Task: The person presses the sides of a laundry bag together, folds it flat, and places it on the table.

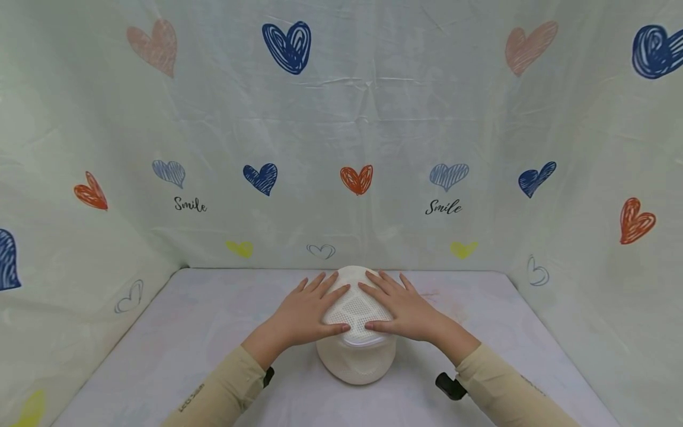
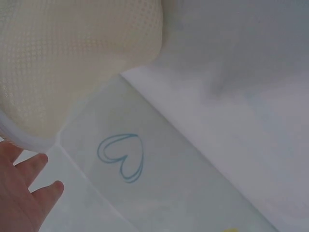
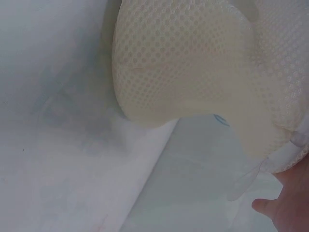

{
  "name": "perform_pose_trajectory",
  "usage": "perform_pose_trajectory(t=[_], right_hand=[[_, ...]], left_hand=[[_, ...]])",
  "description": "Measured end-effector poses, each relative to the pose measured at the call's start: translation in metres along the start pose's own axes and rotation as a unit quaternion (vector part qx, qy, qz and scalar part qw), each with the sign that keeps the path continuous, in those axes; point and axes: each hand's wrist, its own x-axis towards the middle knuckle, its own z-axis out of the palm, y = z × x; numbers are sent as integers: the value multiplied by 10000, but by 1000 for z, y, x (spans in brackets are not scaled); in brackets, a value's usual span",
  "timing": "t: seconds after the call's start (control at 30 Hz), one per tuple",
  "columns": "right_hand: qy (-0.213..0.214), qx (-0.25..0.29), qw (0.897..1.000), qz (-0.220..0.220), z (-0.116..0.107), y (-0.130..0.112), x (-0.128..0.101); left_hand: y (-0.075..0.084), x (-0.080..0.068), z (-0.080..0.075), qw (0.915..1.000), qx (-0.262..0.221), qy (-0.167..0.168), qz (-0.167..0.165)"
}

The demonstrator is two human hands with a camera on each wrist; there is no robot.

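Observation:
A cream mesh cap [image 1: 356, 353] lies on the table [image 1: 181, 332], its rounded body toward me and a white mesh panel on top. My left hand [image 1: 309, 309] lies flat on the cap's left side with fingers straight and spread. My right hand [image 1: 402, 308] lies flat on its right side the same way, the fingertips of both hands nearly meeting at the middle. In the left wrist view the cap's mesh [image 2: 58, 58] fills the upper left above my fingers [image 2: 34, 169]. The right wrist view shows the mesh cap [image 3: 193, 63] close up with my thumb [image 3: 264, 207] at the lower right.
White cloth printed with coloured hearts and the word Smile covers the back wall [image 1: 341, 148] and both side walls. The pale table runs wide on either side of the cap. Black wrist camera mounts [image 1: 449, 385] show under my beige sleeves.

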Motion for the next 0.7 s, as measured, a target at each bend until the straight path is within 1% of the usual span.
perform_pose_trajectory(t=[0.13, 0.37, 0.7], right_hand=[[28, -5, 10000, -7, 2, 0, -1], [-58, -48, 9999, 87, 7, 2, -2], [-67, 22, 10000, 25, 12, 3, -4]], left_hand=[[1, 0, 0, 10000, -53, 14, 29], [2, -1, 2, 9999, -41, 12, 94], [3, -3, 5, 9997, -100, 73, 224]])
